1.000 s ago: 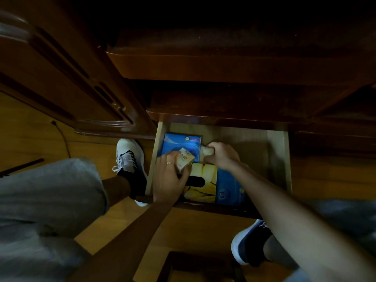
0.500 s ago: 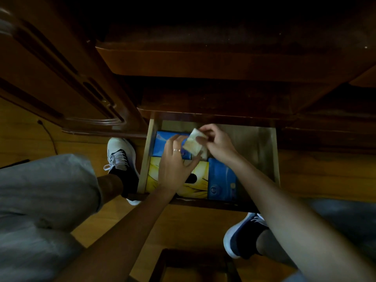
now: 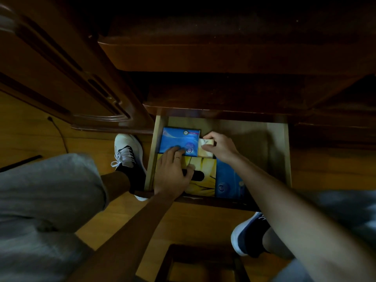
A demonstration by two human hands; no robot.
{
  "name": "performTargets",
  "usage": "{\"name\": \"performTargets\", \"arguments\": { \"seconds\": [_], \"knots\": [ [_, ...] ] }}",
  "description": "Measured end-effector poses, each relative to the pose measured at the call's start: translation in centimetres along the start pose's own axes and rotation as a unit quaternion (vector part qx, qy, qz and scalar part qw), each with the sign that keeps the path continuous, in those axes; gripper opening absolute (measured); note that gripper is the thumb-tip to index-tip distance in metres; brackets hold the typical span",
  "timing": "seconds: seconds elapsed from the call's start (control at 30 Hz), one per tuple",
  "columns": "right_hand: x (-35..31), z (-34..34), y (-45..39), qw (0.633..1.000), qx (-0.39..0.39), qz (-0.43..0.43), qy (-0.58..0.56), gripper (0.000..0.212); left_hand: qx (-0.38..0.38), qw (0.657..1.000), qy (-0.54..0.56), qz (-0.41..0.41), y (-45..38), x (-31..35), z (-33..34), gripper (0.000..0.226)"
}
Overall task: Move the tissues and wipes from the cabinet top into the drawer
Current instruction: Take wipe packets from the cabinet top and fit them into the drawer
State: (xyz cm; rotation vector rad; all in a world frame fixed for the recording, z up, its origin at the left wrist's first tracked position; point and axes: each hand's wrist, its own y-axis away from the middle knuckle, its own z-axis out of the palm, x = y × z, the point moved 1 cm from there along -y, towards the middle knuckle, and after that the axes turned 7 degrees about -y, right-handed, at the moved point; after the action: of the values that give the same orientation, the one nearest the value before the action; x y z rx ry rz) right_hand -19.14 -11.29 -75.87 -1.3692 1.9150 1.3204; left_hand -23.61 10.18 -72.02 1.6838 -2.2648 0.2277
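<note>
The open wooden drawer (image 3: pixel 277 151) holds a blue tissue box (image 3: pixel 178 138) at the back left, a yellow tissue box (image 3: pixel 204 186) in front of it and a blue pack (image 3: pixel 227 180) to the right. My right hand (image 3: pixel 220 147) pinches a small cream tissue pack (image 3: pixel 206 143) and holds it just right of the blue box, low in the drawer. My left hand (image 3: pixel 173 171) rests flat across the yellow box, with its fingertips on the blue box's front edge.
The dark cabinet top (image 3: pixel 223 51) overhangs the drawer. An open cabinet door (image 3: pixel 61 82) stands at the left. My shoes (image 3: pixel 127 153) stand on the wooden floor on either side of the drawer front; a dark stool frame (image 3: pixel 201 261) lies below.
My right hand has taken the small cream pack from above the boxes down beside the blue box. My left hand let go of the pack and settled flat on the boxes.
</note>
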Motion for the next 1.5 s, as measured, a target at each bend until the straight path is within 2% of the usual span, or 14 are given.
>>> {"name": "performTargets", "arguments": {
  "seconds": [0.13, 0.27, 0.33, 0.43, 0.5, 0.67, 0.87, 0.97, 1.1, 1.2, 1.3, 1.33, 1.43, 1.5],
  "knots": [
    [0.5, -0.4, -0.3, 0.999, -0.043, 0.011, 0.006, 0.027, 0.013, 1.000, -0.005, 0.013, 0.0, 0.2, 0.1, 0.051],
    [0.6, -0.6, -0.7, 0.997, -0.065, 0.022, 0.019, 0.030, -0.051, 0.996, -0.066, 0.033, -0.2, 0.2, 0.6, 0.064],
    [0.6, -0.7, -0.9, 0.998, -0.059, 0.034, 0.003, 0.038, -0.080, 0.991, -0.099, 0.043, -0.3, 0.2, 0.9, 0.068],
    [0.5, -0.9, -0.7, 0.996, -0.041, 0.062, -0.044, 0.063, -0.089, 0.989, -0.109, 0.046, -0.4, 0.0, 1.0, 0.068],
    [0.6, -1.3, -0.2, 0.994, -0.012, 0.076, -0.080, 0.070, -0.088, 0.989, -0.112, 0.049, -0.3, 0.0, 0.8, 0.067],
    [1.2, -3.6, 2.3, 0.984, 0.068, 0.101, -0.129, 0.059, -0.095, 0.990, -0.097, 0.040, -0.2, 0.4, 0.2, 0.065],
    [-1.8, -7.6, 7.6, 0.997, 0.049, 0.054, -0.035, 0.038, -0.134, 0.985, -0.095, 0.055, -1.5, 1.9, -4.5, 0.065],
    [-7.0, -10.8, 10.9, 0.998, 0.053, -0.038, -0.026, 0.027, -0.071, 0.989, -0.087, 0.092, -3.2, 4.2, -10.2, 0.057],
    [-16.1, -15.4, 16.4, 0.967, 0.155, -0.203, -0.017, 0.019, 0.073, 0.983, -0.075, 0.153, -4.1, 7.5, -20.1, 0.047],
    [-23.0, -18.6, 20.7, 0.902, 0.276, -0.332, 0.026, 0.019, 0.209, 0.957, -0.065, 0.191, -4.0, 9.6, -27.6, 0.035],
    [-29.1, -22.8, 23.1, 0.796, 0.413, -0.427, 0.119, 0.019, 0.315, 0.924, -0.051, 0.212, -4.6, 12.0, -34.6, 0.027],
    [-30.7, -24.3, 23.2, 0.790, 0.427, -0.415, 0.148, 0.020, 0.335, 0.915, -0.052, 0.217, -5.1, 12.9, -36.6, 0.026],
    [-32.9, -27.6, 22.4, 0.856, 0.372, -0.256, 0.251, 0.042, 0.348, 0.910, -0.053, 0.218, -7.1, 14.9, -40.9, 0.024],
    [-32.9, -28.4, 21.5, 0.854, 0.351, -0.216, 0.318, 0.053, 0.326, 0.919, -0.062, 0.215, -9.0, 16.0, -42.2, 0.026]
  ]
}}
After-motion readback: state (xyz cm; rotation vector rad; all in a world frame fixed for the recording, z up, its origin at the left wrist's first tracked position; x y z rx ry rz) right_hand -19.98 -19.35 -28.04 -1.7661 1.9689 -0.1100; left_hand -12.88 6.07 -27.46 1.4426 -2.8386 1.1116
